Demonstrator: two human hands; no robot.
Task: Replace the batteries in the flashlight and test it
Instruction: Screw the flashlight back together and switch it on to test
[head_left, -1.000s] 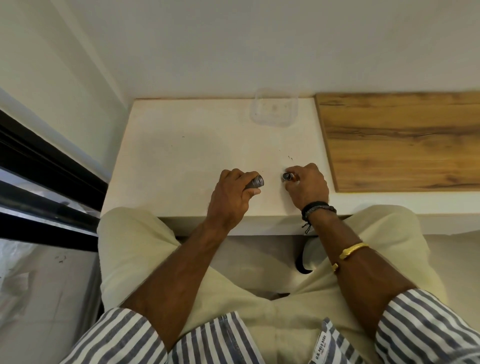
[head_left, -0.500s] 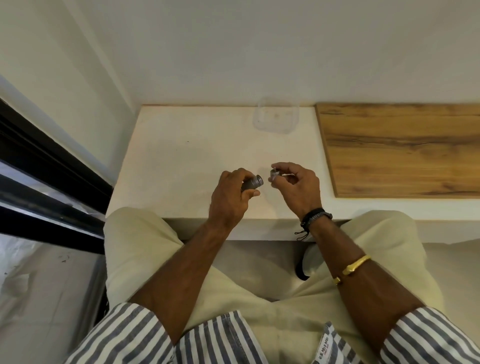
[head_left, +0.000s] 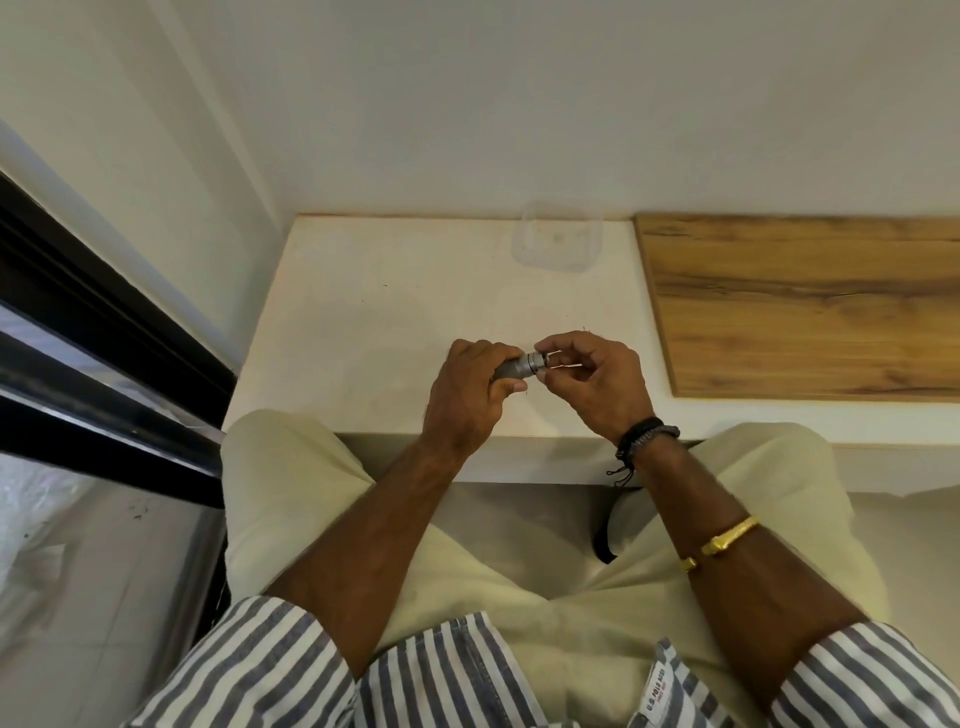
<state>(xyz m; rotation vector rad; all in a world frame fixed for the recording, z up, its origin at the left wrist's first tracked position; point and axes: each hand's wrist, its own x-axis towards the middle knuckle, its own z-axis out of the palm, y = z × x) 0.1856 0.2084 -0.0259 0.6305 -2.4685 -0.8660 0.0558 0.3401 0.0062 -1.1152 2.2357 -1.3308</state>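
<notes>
My left hand (head_left: 470, 387) grips a small dark grey flashlight (head_left: 514, 368) above the white table (head_left: 374, 322); most of the body is hidden in my fist. Its silver open end points right. My right hand (head_left: 592, 382) pinches a small cylindrical piece (head_left: 540, 359), a battery or cap, right against that open end. The two hands almost touch. The piece is largely hidden by my fingers, so I cannot tell how far in it sits.
A clear plastic container (head_left: 558, 239) stands at the table's back edge by the wall. A wooden board (head_left: 800, 306) covers the right part of the surface. A dark window frame (head_left: 104, 364) runs along the left. My knees sit under the front edge.
My right hand lifted the small piece off the table and brought it left to the flashlight's open end. My left hand rose slightly with the flashlight.
</notes>
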